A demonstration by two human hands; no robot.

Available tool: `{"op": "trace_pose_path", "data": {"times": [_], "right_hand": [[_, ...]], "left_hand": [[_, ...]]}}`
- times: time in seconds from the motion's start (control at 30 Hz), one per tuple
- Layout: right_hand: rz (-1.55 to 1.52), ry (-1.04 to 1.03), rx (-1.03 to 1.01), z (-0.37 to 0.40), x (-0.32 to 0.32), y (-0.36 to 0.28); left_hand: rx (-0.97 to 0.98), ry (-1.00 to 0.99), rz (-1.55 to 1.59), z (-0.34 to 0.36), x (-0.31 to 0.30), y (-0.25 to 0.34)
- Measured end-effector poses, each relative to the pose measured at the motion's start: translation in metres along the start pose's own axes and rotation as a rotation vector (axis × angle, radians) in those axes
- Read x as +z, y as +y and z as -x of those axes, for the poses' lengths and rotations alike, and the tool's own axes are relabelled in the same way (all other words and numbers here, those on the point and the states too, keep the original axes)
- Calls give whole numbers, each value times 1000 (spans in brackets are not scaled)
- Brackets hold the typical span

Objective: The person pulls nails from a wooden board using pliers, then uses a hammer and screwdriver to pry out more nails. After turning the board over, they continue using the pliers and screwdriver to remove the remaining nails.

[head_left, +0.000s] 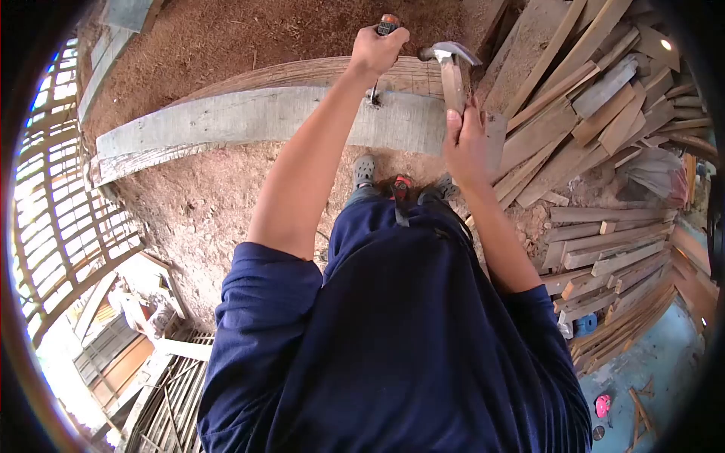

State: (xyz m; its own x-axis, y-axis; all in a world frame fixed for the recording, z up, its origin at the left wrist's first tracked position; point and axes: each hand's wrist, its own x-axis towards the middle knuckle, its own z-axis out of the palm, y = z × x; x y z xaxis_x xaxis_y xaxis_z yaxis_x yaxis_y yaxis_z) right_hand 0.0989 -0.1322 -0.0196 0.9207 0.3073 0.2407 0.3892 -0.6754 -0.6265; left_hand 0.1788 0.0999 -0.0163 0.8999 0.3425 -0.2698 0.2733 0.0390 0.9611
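My left hand [377, 51] is closed around the orange and black handle of a chisel [388, 25]. The chisel's metal shaft comes out below the fist, and its lower end is at a small dark notch in a long grey wooden beam [249, 115]. To the right, my right hand [468, 147] grips the wooden handle of a claw hammer [453, 79]. The hammer's metal head is raised beside the left fist, apart from the chisel. Whether the chisel's tip sits inside the notch is hard to make out.
Wooden boards [596, 98] lie heaped on the right, with stacked planks [612, 257] below them. Wood shavings [219, 204] cover the ground around my shoes [365, 170]. A slatted lattice [68, 181] stands at left. A pink object [603, 405] lies at lower right.
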Motion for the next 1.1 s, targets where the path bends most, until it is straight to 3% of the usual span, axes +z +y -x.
{"op": "trace_pose_path", "data": {"times": [0.1, 0.17, 0.3, 0.37, 0.47, 0.57, 0.77, 0.83, 0.87, 0.93, 0.97, 1.03, 1.07, 1.1], "right_hand": [[29, 28, -29, 5, 14, 7], [12, 65, -42, 3, 10, 1], [-19, 2, -12, 5, 14, 11], [13, -5, -42, 6, 15, 13], [9, -51, -32, 7, 13, 15], [15, -51, -40, 6, 12, 12], [17, -44, -13, 4, 8, 5], [7, -40, -21, 4, 8, 6], [-4, -35, -30, 4, 8, 7], [15, -45, -24, 4, 8, 8], [34, -50, -18, 2, 10, 10], [34, -40, -26, 0, 11, 11], [38, -31, -36, 1, 10, 10], [39, -36, -35, 1, 9, 10]], "left_hand": [[-60, 66, -106, -11, -1, -2], [-375, -154, 30, -23, -8, -10], [-421, -225, -216, -9, -25, 10], [-141, 69, 225, -6, -42, 16], [-15, 154, 502, 7, -39, 14], [78, 203, 573, 30, -26, 11], [172, 272, 443, 36, -17, -13], [368, 263, 351, 34, -20, -22], [368, 263, 351, 41, -18, -23], [485, 501, 160, 66, -12, -26], [487, 501, 157, 66, -15, -28], [841, 587, -102, 68, -25, -28], [860, 539, 98, 60, -31, -23], [855, 541, 99, 59, -31, -20]]}}
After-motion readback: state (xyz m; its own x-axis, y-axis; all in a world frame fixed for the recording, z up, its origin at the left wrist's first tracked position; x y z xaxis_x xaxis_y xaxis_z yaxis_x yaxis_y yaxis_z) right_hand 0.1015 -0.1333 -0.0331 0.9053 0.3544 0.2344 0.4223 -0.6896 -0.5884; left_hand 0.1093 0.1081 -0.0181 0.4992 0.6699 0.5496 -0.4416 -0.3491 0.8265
